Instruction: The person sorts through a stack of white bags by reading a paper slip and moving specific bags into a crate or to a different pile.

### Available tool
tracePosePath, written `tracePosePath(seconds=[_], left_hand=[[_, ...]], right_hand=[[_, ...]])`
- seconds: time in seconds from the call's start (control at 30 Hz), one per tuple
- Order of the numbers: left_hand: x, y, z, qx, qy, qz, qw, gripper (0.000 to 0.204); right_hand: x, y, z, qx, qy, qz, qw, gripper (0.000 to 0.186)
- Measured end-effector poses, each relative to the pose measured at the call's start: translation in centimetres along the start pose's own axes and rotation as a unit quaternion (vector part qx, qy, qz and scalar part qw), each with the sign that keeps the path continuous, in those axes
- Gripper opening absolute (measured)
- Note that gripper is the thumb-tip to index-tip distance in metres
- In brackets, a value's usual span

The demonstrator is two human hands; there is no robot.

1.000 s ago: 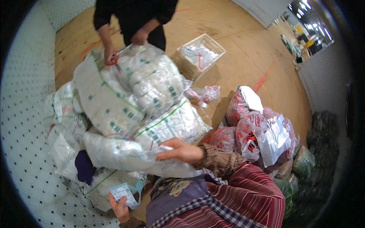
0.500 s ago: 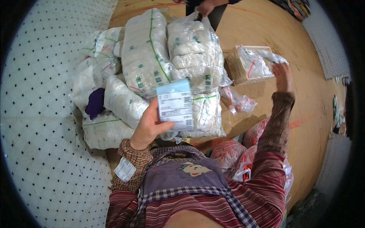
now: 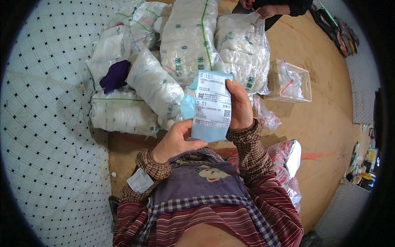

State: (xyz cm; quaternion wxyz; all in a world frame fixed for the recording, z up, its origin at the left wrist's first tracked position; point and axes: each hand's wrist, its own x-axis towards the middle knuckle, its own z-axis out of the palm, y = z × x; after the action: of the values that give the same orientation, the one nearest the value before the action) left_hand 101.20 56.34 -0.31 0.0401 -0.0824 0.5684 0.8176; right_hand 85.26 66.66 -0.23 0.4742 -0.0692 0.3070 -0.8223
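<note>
A strip of white printed labels (image 3: 213, 96) on pale blue backing paper is held up in front of my chest. My left hand (image 3: 175, 140) pinches its lower left edge between thumb and fingers. My right hand (image 3: 240, 108) grips the upper right edge, thumb on the front and fingers behind. More blue backing (image 3: 188, 106) shows past the strip's left side. Beyond my hands are clear plastic bags packed with white goods, the tall bag with a green stripe (image 3: 187, 37) standing behind the strip. A loose label (image 3: 140, 180) is stuck on my left sleeve.
A dark purple cloth (image 3: 115, 77) lies on the bags at left. To the right stands a light basket (image 3: 302, 84) with white plastic bags inside. Red-patterned bags (image 3: 284, 154) sit by my right elbow. At the top, another person's hands (image 3: 267, 11) hold a bag.
My right hand has come back from the basket and now grips the label strip together with my left. More of the strip's labels show. The view has shifted, so the bags appear farther right.
</note>
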Motion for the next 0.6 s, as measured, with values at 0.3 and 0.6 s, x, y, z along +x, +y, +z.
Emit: tracePosePath(seconds=[0.3,0.6], left_hand=[[-10.7,0.1,-7.2,0.041,0.016,0.048,0.998,0.031],[-13.8,2.7,-12.4,0.049,0.08,0.04,0.995,0.028]], right_hand=[[1.3,9.2,7.4,0.031,-0.016,0.025,0.999,0.034],[-0.7,16.7,13.6,-0.085,0.074,-0.048,0.992,0.018]])
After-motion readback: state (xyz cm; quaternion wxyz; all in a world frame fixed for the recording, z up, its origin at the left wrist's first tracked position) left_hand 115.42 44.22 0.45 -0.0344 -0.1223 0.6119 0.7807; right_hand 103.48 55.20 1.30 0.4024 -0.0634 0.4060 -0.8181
